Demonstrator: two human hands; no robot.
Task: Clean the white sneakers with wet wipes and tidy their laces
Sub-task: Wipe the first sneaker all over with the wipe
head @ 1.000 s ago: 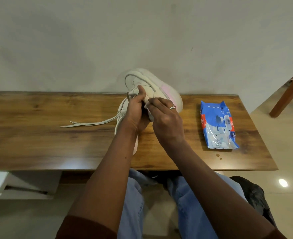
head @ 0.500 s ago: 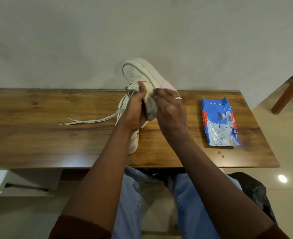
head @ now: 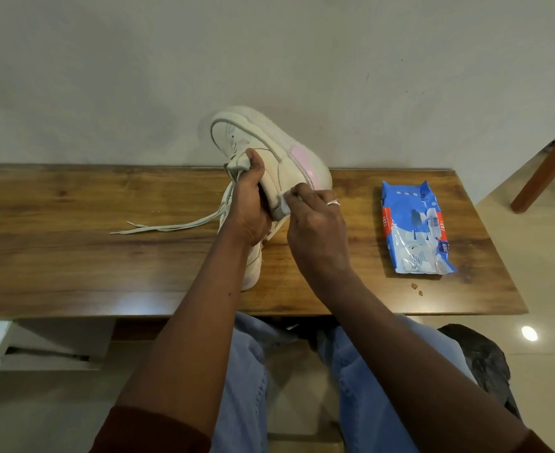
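Note:
My left hand (head: 248,204) grips a white sneaker (head: 269,145) by its tongue and collar, holding it tilted up above the wooden table (head: 73,256), sole turned to the right. A pink patch shows on its heel side. My right hand (head: 315,223) pinches a folded white wet wipe (head: 284,207) against the sneaker's lower side. A second white sneaker (head: 253,263) lies on the table beneath my left wrist, mostly hidden. Loose white laces (head: 164,227) trail left across the tabletop.
A blue pack of wet wipes (head: 413,227) lies on the table's right part, with small crumbs (head: 416,288) near the front edge. A wall stands right behind the table. A wooden leg (head: 547,165) slants at the far right. My knees sit under the front edge.
The held sneaker has been lifted and tilted higher, showing more of its side and pink patch. My right hand with the wipe has slid down toward the sneaker's lower end.

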